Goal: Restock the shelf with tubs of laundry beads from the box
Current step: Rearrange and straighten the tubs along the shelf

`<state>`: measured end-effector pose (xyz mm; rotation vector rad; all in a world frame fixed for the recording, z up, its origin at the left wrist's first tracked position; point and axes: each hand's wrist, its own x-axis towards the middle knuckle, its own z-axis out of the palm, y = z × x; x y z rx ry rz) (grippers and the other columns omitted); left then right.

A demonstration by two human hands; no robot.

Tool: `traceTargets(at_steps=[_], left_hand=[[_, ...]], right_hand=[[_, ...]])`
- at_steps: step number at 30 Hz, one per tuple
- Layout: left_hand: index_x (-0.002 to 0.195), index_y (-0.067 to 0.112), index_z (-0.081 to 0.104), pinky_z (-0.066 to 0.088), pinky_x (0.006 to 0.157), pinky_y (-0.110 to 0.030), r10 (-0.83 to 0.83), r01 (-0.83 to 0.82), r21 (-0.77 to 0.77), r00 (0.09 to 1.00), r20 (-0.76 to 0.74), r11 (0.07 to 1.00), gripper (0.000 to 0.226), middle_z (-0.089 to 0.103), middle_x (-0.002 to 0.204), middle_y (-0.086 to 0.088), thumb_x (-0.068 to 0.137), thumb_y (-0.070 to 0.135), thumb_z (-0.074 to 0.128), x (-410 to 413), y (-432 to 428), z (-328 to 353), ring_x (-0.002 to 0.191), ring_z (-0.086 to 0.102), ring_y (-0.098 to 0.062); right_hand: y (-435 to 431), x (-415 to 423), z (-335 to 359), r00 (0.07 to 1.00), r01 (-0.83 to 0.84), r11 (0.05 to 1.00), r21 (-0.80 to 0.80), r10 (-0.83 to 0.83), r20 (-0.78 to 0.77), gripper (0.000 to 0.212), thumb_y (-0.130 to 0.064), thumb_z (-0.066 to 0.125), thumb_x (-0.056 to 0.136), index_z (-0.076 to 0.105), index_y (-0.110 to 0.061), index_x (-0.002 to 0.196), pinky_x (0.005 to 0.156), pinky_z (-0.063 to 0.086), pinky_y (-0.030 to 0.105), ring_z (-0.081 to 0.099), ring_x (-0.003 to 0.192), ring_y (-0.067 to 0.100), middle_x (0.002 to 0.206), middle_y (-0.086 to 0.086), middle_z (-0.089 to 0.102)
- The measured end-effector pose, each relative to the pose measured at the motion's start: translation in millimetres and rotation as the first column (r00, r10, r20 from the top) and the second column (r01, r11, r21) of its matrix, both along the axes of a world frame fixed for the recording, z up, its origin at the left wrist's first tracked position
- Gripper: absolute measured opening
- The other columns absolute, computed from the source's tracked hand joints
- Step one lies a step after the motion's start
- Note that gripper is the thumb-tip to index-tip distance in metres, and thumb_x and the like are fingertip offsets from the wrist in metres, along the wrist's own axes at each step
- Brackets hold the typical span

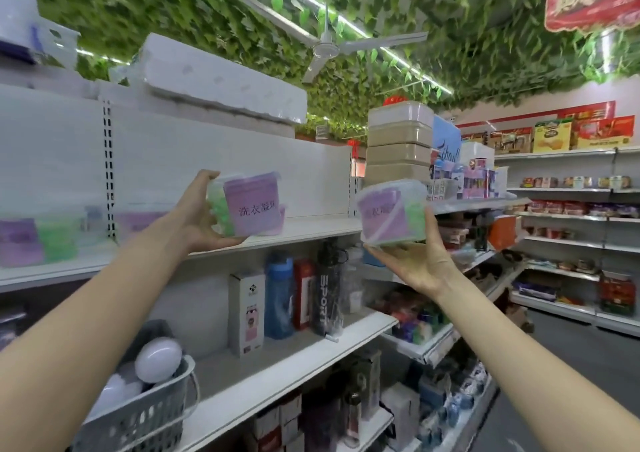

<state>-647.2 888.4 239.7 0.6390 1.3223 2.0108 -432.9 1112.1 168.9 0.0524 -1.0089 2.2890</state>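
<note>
My left hand grips a clear tub of laundry beads with a purple label and green beads, held at the front edge of the white upper shelf. My right hand supports a second tub from underneath, in the air just right of that shelf's end. Several tubs with purple and green contents stand blurred on the same shelf at the far left. The box is out of view.
Below the shelf stand a blue bottle, a black sport bottle and white cartons. A grey basket with white bulbs sits lower left. Stacked beige containers top the adjoining shelf. The aisle floor runs along the right.
</note>
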Motion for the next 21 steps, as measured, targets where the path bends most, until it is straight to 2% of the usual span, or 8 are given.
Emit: traceTargets(at_steps=[3,5,7,11,14,16,19,21], left_hand=[[0.074,0.017,0.048,0.054,0.048,-0.041,0.003,-0.003,0.022,1.000,0.004,1.000,0.032,0.055,0.060,-0.006,0.086,0.046,0.043,7.1,23.8,1.7,0.047,0.060,-0.020],[0.072,0.020,0.046,0.052,0.039,-0.036,0.028,-0.029,0.023,0.999,0.014,0.999,0.029,0.049,0.065,-0.003,0.083,0.046,0.046,8.1,40.6,4.2,0.054,0.053,-0.021],[0.074,0.020,0.045,0.047,0.037,-0.028,0.067,-0.068,0.019,0.998,0.017,0.998,0.026,0.040,0.075,-0.002,0.082,0.044,0.048,5.6,53.1,7.4,0.062,0.044,-0.020],[0.080,0.019,0.048,0.055,0.050,-0.040,0.132,-0.131,0.056,0.991,-0.003,0.990,0.025,0.042,0.082,-0.004,0.082,0.044,0.049,-12.9,77.2,18.2,0.073,0.048,-0.021],[0.084,0.019,0.050,0.054,0.059,-0.044,0.177,-0.174,0.055,0.983,-0.057,0.983,0.026,0.044,0.085,-0.004,0.082,0.045,0.049,-37.7,92.1,25.0,0.077,0.050,-0.022],[0.085,0.019,0.051,0.053,0.062,-0.044,0.198,-0.193,0.060,0.977,-0.084,0.979,0.026,0.044,0.086,-0.005,0.082,0.044,0.049,-55.1,101.9,29.2,0.077,0.051,-0.022],[0.084,0.019,0.052,0.052,0.068,-0.044,0.198,-0.193,0.061,0.976,-0.089,0.979,0.025,0.045,0.086,-0.004,0.082,0.044,0.049,-81.0,117.9,33.4,0.077,0.051,-0.022],[0.085,0.018,0.053,0.052,0.067,-0.045,0.209,-0.205,0.046,0.972,-0.108,0.978,0.026,0.045,0.087,-0.004,0.082,0.044,0.050,-97.6,128.9,35.1,0.078,0.052,-0.022]], right_hand=[[31.4,-3.0,3.3,0.999,-0.018,0.999,-0.029,0.019,0.032,0.083,-0.049,0.075,0.068,0.046,-0.006,0.134,0.079,0.055,0.054,0.053,0.118,0.041,0.136,0.023,0.045],[52.0,-10.6,2.1,0.998,-0.054,0.998,-0.039,0.055,0.025,0.068,-0.054,0.056,0.084,0.047,-0.010,0.135,0.075,0.056,0.053,0.049,0.121,0.042,0.139,0.023,0.042],[68.2,-21.5,-0.5,0.997,-0.072,0.997,-0.029,0.072,0.018,0.062,-0.055,0.050,0.088,0.050,-0.013,0.133,0.073,0.056,0.053,0.052,0.116,0.042,0.135,0.024,0.046],[100.0,-51.5,-7.4,0.995,-0.093,0.993,-0.077,0.095,0.021,0.058,-0.056,0.045,0.088,0.054,-0.012,0.125,0.078,0.051,0.058,0.052,0.113,0.043,0.125,0.025,0.051],[122.7,-80.7,-11.6,0.997,-0.083,0.994,-0.074,0.083,0.004,0.065,-0.063,0.043,0.084,0.056,-0.012,0.121,0.079,0.052,0.056,0.049,0.118,0.044,0.127,0.025,0.049],[136.8,-100.7,-13.6,0.993,-0.117,0.990,-0.072,0.116,-0.023,0.072,-0.064,0.046,0.081,0.052,-0.010,0.127,0.083,0.052,0.054,0.051,0.118,0.044,0.130,0.025,0.048],[155.1,-126.8,-11.0,0.984,-0.175,0.983,-0.062,0.171,-0.057,0.080,-0.049,0.071,0.070,0.047,-0.007,0.133,0.090,0.048,0.055,0.051,0.120,0.044,0.137,0.025,0.045],[165.5,-143.3,-8.6,0.979,-0.183,0.982,-0.052,0.177,-0.096,0.099,-0.031,0.091,0.046,0.049,-0.007,0.133,0.089,0.049,0.055,0.049,0.122,0.044,0.136,0.025,0.046]])
